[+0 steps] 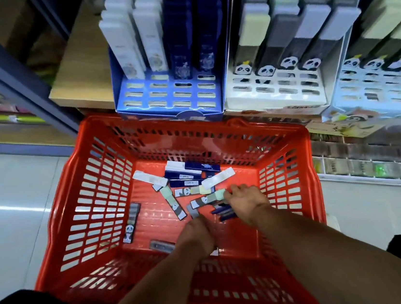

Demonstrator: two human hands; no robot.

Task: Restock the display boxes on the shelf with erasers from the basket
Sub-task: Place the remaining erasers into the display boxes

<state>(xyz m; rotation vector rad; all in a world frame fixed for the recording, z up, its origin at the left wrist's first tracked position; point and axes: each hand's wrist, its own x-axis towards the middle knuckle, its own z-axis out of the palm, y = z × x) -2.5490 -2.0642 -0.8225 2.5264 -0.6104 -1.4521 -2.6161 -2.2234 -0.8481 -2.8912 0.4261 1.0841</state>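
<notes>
Loose erasers are seen scattered in a red basket below the shelf's display boxes, one green-tipped eraser pinched by the right hand, the left hand's grip not discernible.

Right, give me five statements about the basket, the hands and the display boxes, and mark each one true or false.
1. Both hands are down inside the red basket. True.
2. The basket is empty. False: loose erasers, such as a white eraser and a navy eraser, lie on its floor.
3. The right hand touches a panda-print eraser. True.
4. The blue display box holds only panda-print erasers. False: it holds white and navy ones; the panda-print ones stand in the white display box beside it.
5. The left hand is lifted to the wooden shelf. False: it is low in the basket, fingers by a grey eraser.
</notes>
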